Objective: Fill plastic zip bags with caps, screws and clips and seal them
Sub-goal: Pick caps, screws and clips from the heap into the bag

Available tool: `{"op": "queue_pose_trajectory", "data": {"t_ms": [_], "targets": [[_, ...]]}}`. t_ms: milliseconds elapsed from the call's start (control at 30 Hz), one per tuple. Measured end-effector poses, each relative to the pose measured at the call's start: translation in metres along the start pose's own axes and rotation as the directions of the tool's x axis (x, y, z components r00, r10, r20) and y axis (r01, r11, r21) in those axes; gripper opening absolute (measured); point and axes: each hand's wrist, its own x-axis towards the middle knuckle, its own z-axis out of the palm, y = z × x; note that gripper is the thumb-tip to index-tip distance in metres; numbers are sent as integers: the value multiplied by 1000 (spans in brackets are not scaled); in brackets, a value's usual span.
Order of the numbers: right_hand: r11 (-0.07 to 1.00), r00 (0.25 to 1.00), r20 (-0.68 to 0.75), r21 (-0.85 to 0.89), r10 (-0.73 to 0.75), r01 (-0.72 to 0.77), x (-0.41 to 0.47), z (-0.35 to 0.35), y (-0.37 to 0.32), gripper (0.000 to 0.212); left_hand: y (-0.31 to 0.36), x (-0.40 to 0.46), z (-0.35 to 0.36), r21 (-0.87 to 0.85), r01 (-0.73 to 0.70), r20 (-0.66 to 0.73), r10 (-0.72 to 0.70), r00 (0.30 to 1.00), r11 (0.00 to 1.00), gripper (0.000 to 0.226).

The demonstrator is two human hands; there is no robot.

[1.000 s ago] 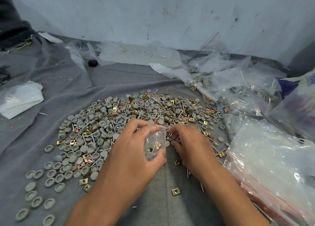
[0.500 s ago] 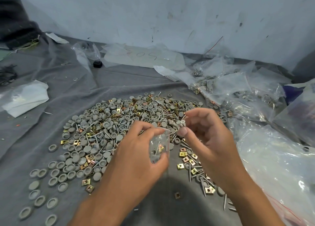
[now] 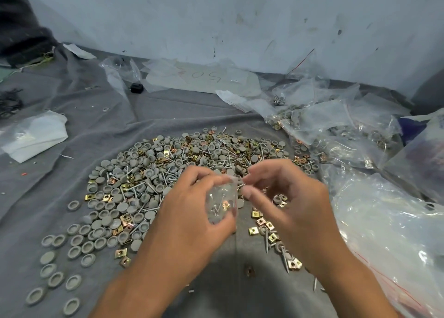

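Already left hand (image 3: 192,212) gripped small zip bag (image 3: 222,203) upright, long axis vertical, mouth up, screws and clip inside. Right hand (image 3: 286,197), just beside, pinched at bag's top edge. Loose heap of caps, screws, clips (image 3: 173,164) lay beyond on grey cloth (image 3: 84,116).

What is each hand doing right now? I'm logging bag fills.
Left hand: closed on the small zip bag.
Right hand: pinching the bag's top edge.
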Motion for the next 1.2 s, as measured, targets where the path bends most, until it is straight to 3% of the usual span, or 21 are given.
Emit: {"op": "queue_pose_trajectory", "data": {"t_ms": [100,200,267,333,500,600,700,800,1000,1033,1100,1167,1200], "targets": [[981,986,24,-106,168,-165,0,-9,16,17,0,3,-18,-118,19,-159,-38,987,993,44],[892,875,332,-403,351,-205,-7,-12,34,18,-4,6,-41,-236,-9,-319,-68,945,972,39],[832,747,503,-541,435,-120,-14,-9,42,25,-8,6,-44,-179,17,-301,-71,951,984,41],[801,711,521,-590,472,-99,-16,-5,45,27,-7,7,-35,-86,58,-220,-75,973,995,42],[816,764,478,-568,434,-109,-14,-4,42,8,-2,5,-17,11,49,-81,-48,996,999,46],[929,893,311,-284,324,-238,-9,-5,28,16,-3,3,-10,13,23,-31,-23,999,1000,47],[994,994,100,-104,38,-27,-5,-1,10,13,-2,1,-3,57,2,17,-3,1000,998,47],[991,996,4,-104,-88,88,-6,9,0,21,-2,2,-1,83,-15,36,12,999,996,45],[966,989,-29,-217,-147,138,-4,13,4,22,-2,2,-4,51,-8,35,6,999,999,47],[965,993,-46,-248,-106,92,-3,7,10,20,-2,1,-4,48,-6,28,5,1000,999,47],[943,993,10,-314,121,-112,-4,-6,24,25,-2,1,-6,44,-6,19,5,1000,999,46],[850,904,173,-445,391,-283,-8,-13,39,23,-1,0,-6,38,-3,18,2,1000,999,47],[802,853,244,-527,461,-283,-10,-13,43,20,-1,0,-6,37,-2,19,1,1000,999,47]]}}
